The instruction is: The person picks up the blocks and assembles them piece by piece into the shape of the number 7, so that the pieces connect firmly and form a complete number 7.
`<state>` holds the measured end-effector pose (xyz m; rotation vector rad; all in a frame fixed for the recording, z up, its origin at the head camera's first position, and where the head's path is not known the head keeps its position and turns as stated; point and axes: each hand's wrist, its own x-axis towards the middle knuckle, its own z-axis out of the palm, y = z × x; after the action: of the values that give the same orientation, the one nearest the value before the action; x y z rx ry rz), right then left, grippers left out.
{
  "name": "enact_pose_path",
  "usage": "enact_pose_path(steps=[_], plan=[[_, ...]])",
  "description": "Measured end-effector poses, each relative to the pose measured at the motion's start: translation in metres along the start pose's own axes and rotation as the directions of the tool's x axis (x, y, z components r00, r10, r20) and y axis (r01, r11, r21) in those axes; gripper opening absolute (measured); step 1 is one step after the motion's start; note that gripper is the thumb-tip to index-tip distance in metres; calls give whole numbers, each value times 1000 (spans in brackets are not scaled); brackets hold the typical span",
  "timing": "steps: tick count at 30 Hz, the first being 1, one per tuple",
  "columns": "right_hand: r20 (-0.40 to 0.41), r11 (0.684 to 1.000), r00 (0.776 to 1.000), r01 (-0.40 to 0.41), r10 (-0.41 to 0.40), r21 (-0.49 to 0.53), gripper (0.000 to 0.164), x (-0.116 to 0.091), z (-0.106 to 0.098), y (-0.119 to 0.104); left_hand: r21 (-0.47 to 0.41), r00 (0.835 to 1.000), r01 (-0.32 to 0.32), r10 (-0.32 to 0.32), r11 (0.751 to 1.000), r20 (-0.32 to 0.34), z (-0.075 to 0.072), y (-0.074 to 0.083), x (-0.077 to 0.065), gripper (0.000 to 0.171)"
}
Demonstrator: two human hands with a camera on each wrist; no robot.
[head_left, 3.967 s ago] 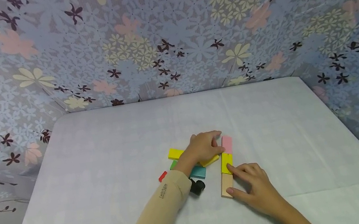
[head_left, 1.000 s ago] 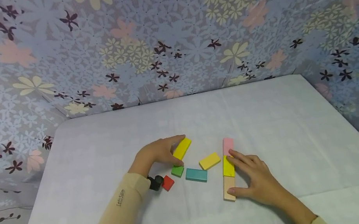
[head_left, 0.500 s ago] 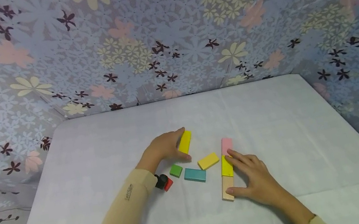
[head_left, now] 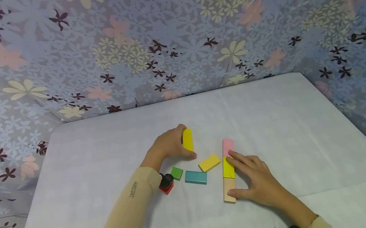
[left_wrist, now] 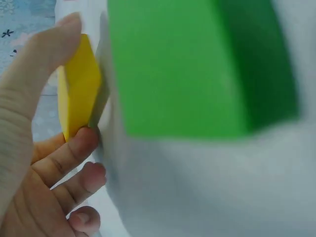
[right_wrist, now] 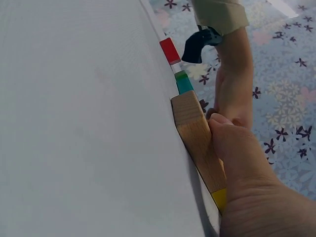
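My left hand (head_left: 170, 143) pinches a yellow block (head_left: 187, 140) between thumb and fingers, toward the back of the group of blocks. The left wrist view shows this yellow block (left_wrist: 81, 89) close over the white surface. My right hand (head_left: 257, 180) rests along a straight row made of a pink block (head_left: 227, 146), a yellow block (head_left: 228, 167) and a plain wooden block (head_left: 230, 191). Its thumb touches the wooden block (right_wrist: 200, 143), and its forefinger reaches the joint between pink and yellow.
Left of the row lie another yellow block (head_left: 209, 163), a teal block (head_left: 195, 177) and a green block (head_left: 176, 173). The left wrist camera (head_left: 166, 180) partly covers a red block (head_left: 167, 189). A white cloth (head_left: 102, 151) covers the table; flowered fabric (head_left: 169, 31) hangs behind.
The left hand has left the row's pink end, gripped the yellow block from the left, moved it back and turned it more lengthwise. The right hand stays at the row, its forefinger slightly farther up.
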<state>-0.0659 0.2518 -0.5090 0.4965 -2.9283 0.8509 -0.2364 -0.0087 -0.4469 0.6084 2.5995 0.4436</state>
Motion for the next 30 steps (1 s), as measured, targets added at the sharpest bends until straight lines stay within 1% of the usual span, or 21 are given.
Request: enact_pose_path(steps=[3,7,10,15,17,23,26,30], plan=[[0,1000,1000,-1,1,-2,94,0,0,0,-14,1000,20,-21,1000,-23,-2,9,3,102],[-1,1000,1000,2,-2,-4,94,1,0,0,-26,998,55,-55,998,-31,-5,22,9,104],[-6,1000,1000,10,-10,-8,94,1,0,0,-70,997,64,-67,996,-37,-6,30,16,104],[-20,1000,999,25,-25,-8,93,0,0,2,-171,995,63,-75,983,-66,-5,42,29,106],[-23,1000,999,28,-28,-3,93,0,1,1,-193,993,65,-82,979,-83,-5,47,34,107],[-29,999,999,37,-37,2,92,0,1,0,-223,988,64,-94,973,-125,0,60,47,107],[-29,999,999,37,-37,7,92,0,1,-1,-230,985,51,-87,972,-151,3,64,52,106],[-30,999,999,33,-33,0,92,1,0,-2,-259,983,52,-94,965,-156,9,69,57,107]])
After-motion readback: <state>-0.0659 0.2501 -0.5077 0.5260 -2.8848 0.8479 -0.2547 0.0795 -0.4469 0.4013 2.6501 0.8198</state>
